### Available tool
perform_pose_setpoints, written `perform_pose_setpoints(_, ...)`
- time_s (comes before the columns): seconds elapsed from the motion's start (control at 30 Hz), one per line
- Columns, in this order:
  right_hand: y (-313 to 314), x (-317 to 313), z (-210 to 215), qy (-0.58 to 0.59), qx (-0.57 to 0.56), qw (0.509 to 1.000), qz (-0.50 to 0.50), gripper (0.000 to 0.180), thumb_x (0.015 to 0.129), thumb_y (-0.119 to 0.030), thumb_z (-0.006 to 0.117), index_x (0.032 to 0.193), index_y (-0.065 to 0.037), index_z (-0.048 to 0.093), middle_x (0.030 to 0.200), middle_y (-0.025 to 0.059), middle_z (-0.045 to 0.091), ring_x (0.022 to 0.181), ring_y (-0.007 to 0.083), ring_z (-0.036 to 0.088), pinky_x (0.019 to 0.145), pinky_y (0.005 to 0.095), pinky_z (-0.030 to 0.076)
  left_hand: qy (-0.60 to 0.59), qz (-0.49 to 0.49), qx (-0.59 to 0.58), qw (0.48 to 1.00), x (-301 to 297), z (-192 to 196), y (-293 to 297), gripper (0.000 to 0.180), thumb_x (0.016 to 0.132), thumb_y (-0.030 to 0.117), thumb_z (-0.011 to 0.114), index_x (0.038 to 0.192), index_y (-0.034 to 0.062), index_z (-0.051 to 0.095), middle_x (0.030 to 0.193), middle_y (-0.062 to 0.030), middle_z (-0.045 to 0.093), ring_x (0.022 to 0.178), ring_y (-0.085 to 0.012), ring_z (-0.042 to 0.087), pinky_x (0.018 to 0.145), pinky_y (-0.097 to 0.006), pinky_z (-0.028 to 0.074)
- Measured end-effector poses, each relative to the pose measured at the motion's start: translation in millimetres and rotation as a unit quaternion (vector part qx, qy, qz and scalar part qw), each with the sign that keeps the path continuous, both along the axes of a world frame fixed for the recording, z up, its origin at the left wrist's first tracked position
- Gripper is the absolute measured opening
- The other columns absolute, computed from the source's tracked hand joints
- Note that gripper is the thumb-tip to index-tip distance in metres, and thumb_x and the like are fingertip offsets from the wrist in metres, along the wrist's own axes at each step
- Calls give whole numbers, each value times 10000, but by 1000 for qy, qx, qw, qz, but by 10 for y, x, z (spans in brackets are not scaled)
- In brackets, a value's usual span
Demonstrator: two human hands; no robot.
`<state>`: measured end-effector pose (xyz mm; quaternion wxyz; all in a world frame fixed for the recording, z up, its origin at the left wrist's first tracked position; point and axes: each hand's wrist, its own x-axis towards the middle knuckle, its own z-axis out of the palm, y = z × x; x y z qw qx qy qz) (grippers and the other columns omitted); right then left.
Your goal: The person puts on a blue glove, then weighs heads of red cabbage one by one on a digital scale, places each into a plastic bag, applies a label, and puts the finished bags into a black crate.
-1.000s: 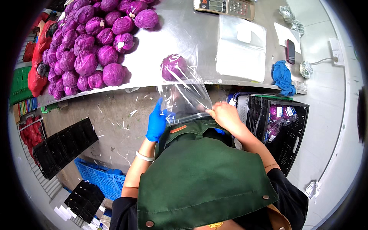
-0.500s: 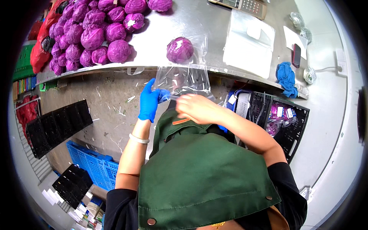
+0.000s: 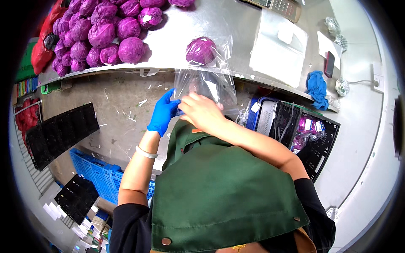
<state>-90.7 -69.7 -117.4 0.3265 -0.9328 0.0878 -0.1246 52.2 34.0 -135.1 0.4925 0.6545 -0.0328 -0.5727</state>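
Note:
A red cabbage (image 3: 201,51) sits near the table's front edge, inside a clear plastic bag (image 3: 215,84). The bag's open end hangs over the edge toward me. My left hand (image 3: 163,111), in a blue glove, is closed on the left side of that end. Bare, my right hand (image 3: 203,111) lies across the bag's near end, its fingers bent and closed on the plastic right beside the left hand. Its fingertips are partly hidden.
Many red cabbages (image 3: 101,34) are piled on the metal table (image 3: 168,42) at left. Flat clear bags (image 3: 278,50), a scale (image 3: 278,7), a blue cloth (image 3: 317,90) and a phone (image 3: 329,64) lie at right. A black crate (image 3: 314,145) holds bagged cabbages below.
My right hand has moved slightly up over the bag's mouth, closer to my left hand. My left hand has shifted a little to the left and down. The cabbage stays on the table.

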Motion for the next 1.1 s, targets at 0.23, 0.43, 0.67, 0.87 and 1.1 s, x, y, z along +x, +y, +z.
perform_pose_setpoints(0.23, -317, -580, 32, 9, 48, 981, 188, 181, 762, -209, 670, 824, -58, 592, 853, 78, 553, 881, 247, 547, 795, 398, 449, -231, -41, -30, 972, 132, -410, 204, 612, 881, 24, 523, 1454, 98, 319, 832, -132, 691, 668, -184, 668, 608, -314, 536)
perform_pose_setpoints(0.43, -582, -3106, -770, 606, -145, 714, 319, 271, 755, -160, 594, 999, -99, 694, 935, 123, 692, 758, 290, 674, 703, 452, 533, -466, -299, -22, 833, 179, -195, 366, 659, 880, 129, 626, 1462, 207, 328, 869, -114, 702, 776, -209, 696, 700, -337, 537)
perform_pose_setpoints(0.67, -957, -743, -201, 132, -270, 954, 16, 621, 758, -68, 572, 1359, -105, 419, 1404, 96, 405, 1275, 264, 405, 1068, 436, 331, -605, -163, -81, 775, 404, -476, 179, 592, 844, 123, 647, 1398, 109, 439, 1291, -151, 545, 1166, -253, 539, 978, -364, 423)
perform_pose_setpoints(0.87, -1347, -385, -309, 161, -79, 971, 158, 363, 887, -193, 537, 1232, -93, 596, 1323, 82, 542, 1317, 251, 401, 1110, 396, 316, -563, -402, -221, 688, 611, -527, -224, 411, 889, 244, 584, 1259, 65, 572, 1340, -126, 514, 1278, -273, 440, 1036, -379, 374)
perform_pose_setpoints(1.1, -1931, -268, -563, 140, 651, 719, -199, 510, 981, -418, 436, 1119, 37, 620, 1002, 178, 688, 895, 229, 677, 810, 313, 526, -67, -224, -101, 967, 1052, -383, -1020, 504, 991, 444, 419, 997, 11, 679, 841, -37, 684, 683, -88, 563, 587, -244, 427)
